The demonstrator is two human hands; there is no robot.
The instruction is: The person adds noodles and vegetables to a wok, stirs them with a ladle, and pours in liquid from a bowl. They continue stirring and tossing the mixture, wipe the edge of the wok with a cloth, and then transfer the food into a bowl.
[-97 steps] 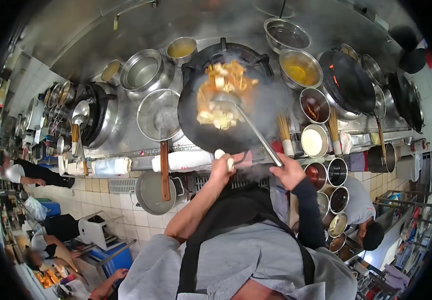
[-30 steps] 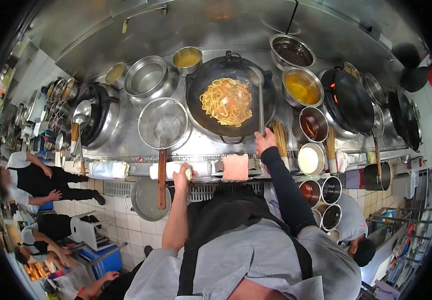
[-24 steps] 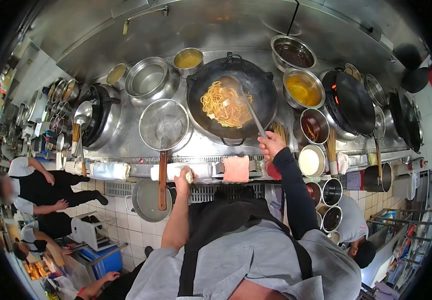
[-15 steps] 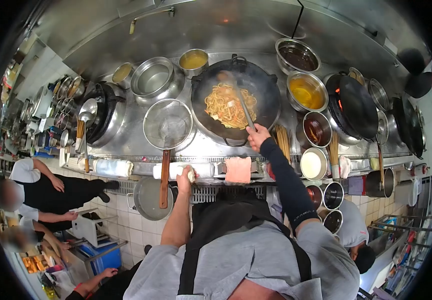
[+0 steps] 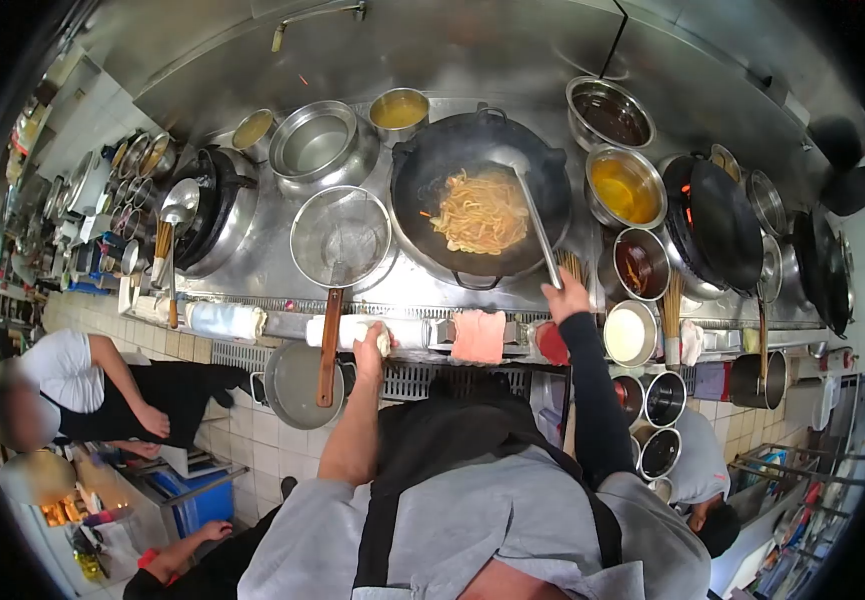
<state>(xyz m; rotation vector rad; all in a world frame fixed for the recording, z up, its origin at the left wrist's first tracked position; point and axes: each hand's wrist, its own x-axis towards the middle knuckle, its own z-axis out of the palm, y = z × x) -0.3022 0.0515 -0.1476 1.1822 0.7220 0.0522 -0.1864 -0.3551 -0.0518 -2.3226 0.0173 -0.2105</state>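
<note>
My right hand [image 5: 566, 297] is closed round the handle of a long metal ladle [image 5: 538, 218], whose bowl rests at the upper right inside a dark wok [image 5: 423, 160]. Noodles [image 5: 483, 210] lie in the middle of the wok, with haze over them. Closed on a whitish cloth [image 5: 384, 341], my left hand [image 5: 369, 347] is at the counter's front edge, beside the wooden handle of a mesh strainer [image 5: 341, 236]. A pink cloth [image 5: 478, 336] lies between my two hands.
Right of the wok stand bowls of yellow liquid [image 5: 625, 190] and dark sauce [image 5: 641, 263], and a second wok [image 5: 721, 222]. A steel pot [image 5: 314, 143] stands left. Co-workers are at the lower left [image 5: 133, 390] and lower right [image 5: 698, 455].
My right hand has moved right and toward me, with the ladle's bowl now farther right. The noodles are gathered more to the right. My left hand stays at the edge.
</note>
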